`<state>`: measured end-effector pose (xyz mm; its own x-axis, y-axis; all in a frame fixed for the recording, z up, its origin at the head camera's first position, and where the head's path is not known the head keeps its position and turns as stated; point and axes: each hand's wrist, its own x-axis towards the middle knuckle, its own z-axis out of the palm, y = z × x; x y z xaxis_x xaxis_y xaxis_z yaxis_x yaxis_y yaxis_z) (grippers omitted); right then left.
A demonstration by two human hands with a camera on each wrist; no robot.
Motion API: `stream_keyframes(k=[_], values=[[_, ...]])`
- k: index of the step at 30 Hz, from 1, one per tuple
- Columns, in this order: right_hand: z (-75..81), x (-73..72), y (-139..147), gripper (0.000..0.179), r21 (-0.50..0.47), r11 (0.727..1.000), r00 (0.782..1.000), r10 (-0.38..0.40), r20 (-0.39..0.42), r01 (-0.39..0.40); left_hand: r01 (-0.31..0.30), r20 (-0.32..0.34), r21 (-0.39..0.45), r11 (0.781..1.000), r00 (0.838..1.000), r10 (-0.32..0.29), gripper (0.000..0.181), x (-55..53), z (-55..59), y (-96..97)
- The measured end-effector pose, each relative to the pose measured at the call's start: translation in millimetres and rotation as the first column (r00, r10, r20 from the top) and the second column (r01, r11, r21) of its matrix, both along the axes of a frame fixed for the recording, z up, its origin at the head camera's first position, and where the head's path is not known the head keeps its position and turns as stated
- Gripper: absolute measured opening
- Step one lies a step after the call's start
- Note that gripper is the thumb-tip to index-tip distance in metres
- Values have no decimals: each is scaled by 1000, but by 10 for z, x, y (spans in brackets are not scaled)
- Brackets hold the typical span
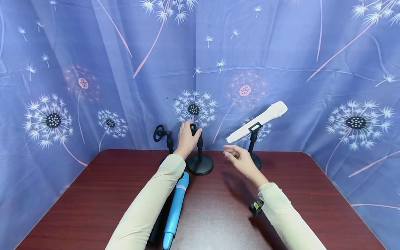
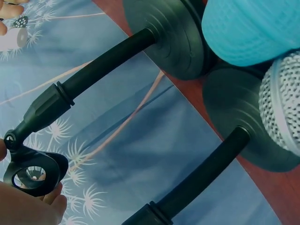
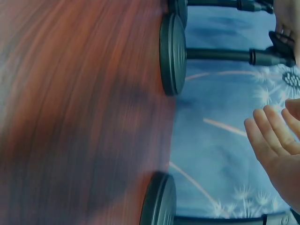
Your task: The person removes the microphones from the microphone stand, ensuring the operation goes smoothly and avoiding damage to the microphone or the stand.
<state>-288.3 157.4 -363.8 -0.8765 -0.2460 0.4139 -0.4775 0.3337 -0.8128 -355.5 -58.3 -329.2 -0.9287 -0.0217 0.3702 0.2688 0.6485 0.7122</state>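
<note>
Past cream fabric sleeves [image 1: 143, 205], steady the black plastic clip [image 2: 57, 164] with left hand [image 1: 186, 140] seemingly pinching it, right hand [image 1: 244, 163] relaxed, empty; avoid tilting the round black base [image 1: 200, 165].

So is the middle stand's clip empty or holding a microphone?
Empty: in the left wrist view, patterned cloth shows through the clip.

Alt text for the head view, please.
A person's left hand holds the clip of the middle black microphone stand on a dark red table. The empty right hand hovers near the right stand, which bears a tilted white microphone; a blue microphone lies nearer.
</note>
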Motion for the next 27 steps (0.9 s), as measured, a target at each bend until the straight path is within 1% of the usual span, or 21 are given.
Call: stream_keyframes(k=[2, 5, 7, 10, 13, 15, 17, 20, 22, 25, 27], values=[[14, 15, 58, 29, -8, 1000, 1000, -15, -19, 14, 1, -14, -32, 999, 1000, -1, 51, 5, 9, 3], [-9, -15, 150, 27, -47, 999, 998, -29, -63, 26, 5, -46, -89, 996, 999, -9, 50, 12, 20, 12], [-64, -73, 222, 25, -71, 997, 995, -38, -88, 32, 5, -67, -117, 993, 998, -13, 49, 18, 25, 15], [-172, -179, 343, 25, -99, 994, 993, -58, -100, 48, 3, -88, -154, 988, 996, -16, 47, 29, 26, 16], [-248, -255, 461, 25, -123, 990, 990, -88, -111, 74, 13, -106, -183, 983, 994, -33, 47, 39, 30, 17], [-242, -262, 514, 25, -147, 985, 985, -113, -129, 94, 25, -119, -198, 980, 992, -49, 47, 48, 35, 17], [-192, -230, 545, 24, -173, 979, 979, -139, -152, 112, 29, -137, -210, 977, 989, -59, 46, 54, 35, 15], [-90, -155, 562, 22, -220, 964, 966, -190, -174, 150, 26, -178, -220, 975, 982, -66, 45, 63, 19, 9], [-34, -106, 571, 22, -260, 949, 959, -227, -169, 179, 23, -208, -221, 975, 976, -70, 44, 71, 0, 4], [-9, -84, 601, 23, -324, 916, 941, -299, -159, 237, 18, -262, -230, 973, 962, -80, 42, 95, -36, -4], [-12, -90, 625, 23, -351, 894, 924, -350, -156, 279, 18, -296, -245, 969, 951, -92, 41, 116, -59, -7]])
